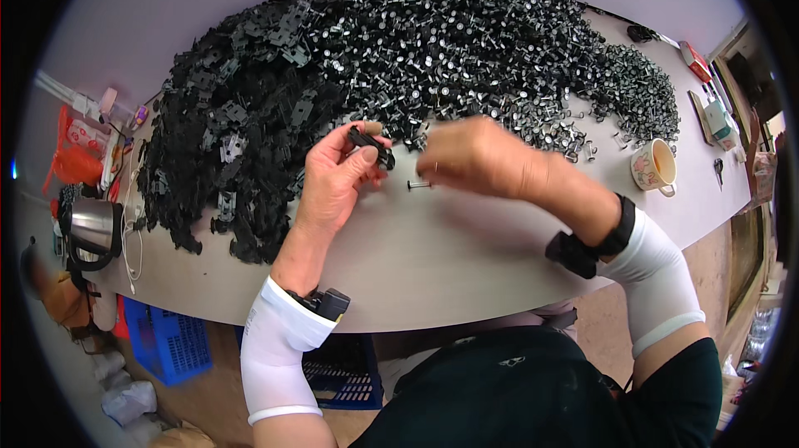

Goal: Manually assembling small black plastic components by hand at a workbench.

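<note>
My left hand point(331, 173) is closed around a small black plastic part point(379, 148), pinched between thumb and fingers above the table point(358, 282). To its right, my right hand point(478, 157) is smeared by motion, so what its fingers hold, if anything, cannot be made out. Just below its fingertips a single metal pin with a dark, flat head point(419, 185) shows against the tabletop. Beyond both hands spreads a big heap of similar headed pins point(449, 40). A pile of flat black plastic parts point(241, 115) adjoins it on the left.
A patterned cup point(653, 167) stands at the right, near some loose pins. On the left edge are a steel kettle point(96, 227), a white cable point(131, 252) and a red plastic bag point(76, 161). Blue crates point(171, 344) sit under the table. Small boxes point(720, 125) lie far right.
</note>
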A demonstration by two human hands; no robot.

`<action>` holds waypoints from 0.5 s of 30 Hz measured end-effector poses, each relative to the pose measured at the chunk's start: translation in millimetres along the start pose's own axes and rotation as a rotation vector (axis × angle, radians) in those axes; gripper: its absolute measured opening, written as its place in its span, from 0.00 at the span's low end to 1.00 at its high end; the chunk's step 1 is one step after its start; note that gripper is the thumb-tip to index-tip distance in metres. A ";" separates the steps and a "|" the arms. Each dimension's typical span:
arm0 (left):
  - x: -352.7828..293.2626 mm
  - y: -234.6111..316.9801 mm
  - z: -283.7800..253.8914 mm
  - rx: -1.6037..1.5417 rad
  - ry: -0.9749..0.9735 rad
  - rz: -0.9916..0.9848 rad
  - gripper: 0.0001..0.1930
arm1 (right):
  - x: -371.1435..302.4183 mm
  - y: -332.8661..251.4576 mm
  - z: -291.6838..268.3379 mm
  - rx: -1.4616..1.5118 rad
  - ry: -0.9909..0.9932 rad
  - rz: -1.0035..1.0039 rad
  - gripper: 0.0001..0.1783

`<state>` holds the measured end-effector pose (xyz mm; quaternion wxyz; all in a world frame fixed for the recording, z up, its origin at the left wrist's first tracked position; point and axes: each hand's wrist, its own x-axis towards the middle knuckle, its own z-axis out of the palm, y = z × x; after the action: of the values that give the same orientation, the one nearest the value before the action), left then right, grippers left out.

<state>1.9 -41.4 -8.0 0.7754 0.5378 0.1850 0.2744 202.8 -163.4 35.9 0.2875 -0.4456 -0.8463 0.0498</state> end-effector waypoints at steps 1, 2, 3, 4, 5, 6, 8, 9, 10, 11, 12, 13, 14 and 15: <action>0.5 0.4 -1.7 0.006 0.010 0.007 0.18 | -3.3 -9.7 7.3 0.009 -0.116 -0.064 0.07; 2.0 1.2 -1.4 0.003 0.012 0.000 0.18 | -7.4 -19.7 11.7 0.011 -0.229 -0.122 0.08; 3.1 1.7 -1.0 -0.008 -0.003 0.004 0.18 | -11.0 -22.1 20.1 0.021 -0.307 -0.155 0.08; 3.0 1.8 -0.3 -0.019 -0.017 0.009 0.18 | -13.0 -24.0 19.2 0.026 -0.309 -0.151 0.08; 3.1 1.6 -0.5 -0.007 -0.017 0.012 0.18 | -11.2 -25.1 14.2 0.015 -0.320 -0.126 0.05; 3.1 1.2 -0.2 -0.008 -0.014 0.012 0.18 | -9.8 -26.6 9.0 0.004 -0.332 -0.101 0.03; 3.4 0.7 1.8 -0.009 -0.011 0.029 0.19 | -12.0 -28.6 2.5 -0.006 -0.107 0.061 0.05; 3.5 0.4 2.3 -0.008 -0.010 0.031 0.19 | -11.3 -31.6 -1.0 -0.082 -0.109 0.181 0.08; 3.8 0.2 2.8 -0.001 -0.008 0.027 0.19 | -9.0 -36.9 -6.1 -0.160 -0.109 0.300 0.12; 2.8 0.3 1.3 0.009 0.000 0.021 0.19 | -2.5 -43.8 -3.2 -0.208 -0.220 0.355 0.15; 2.6 -0.5 0.4 0.009 -0.005 0.019 0.19 | 5.0 -51.3 2.5 -0.262 -0.330 0.420 0.19; 0.9 -1.3 -0.9 0.019 0.005 0.005 0.19 | 10.9 -55.1 10.4 -0.269 -0.453 0.449 0.20; -0.2 -1.5 -0.2 0.025 0.012 -0.007 0.19 | 9.9 -59.6 13.7 -0.273 -0.452 0.455 0.20; 0.9 -1.0 0.6 0.023 0.006 -0.007 0.19 | 8.9 -63.3 16.8 -0.246 -0.473 0.440 0.20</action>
<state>3.2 -41.5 -8.8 0.7695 0.5454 0.1924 0.2710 144.1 -191.4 47.5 0.0098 -0.6249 -0.7728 0.1101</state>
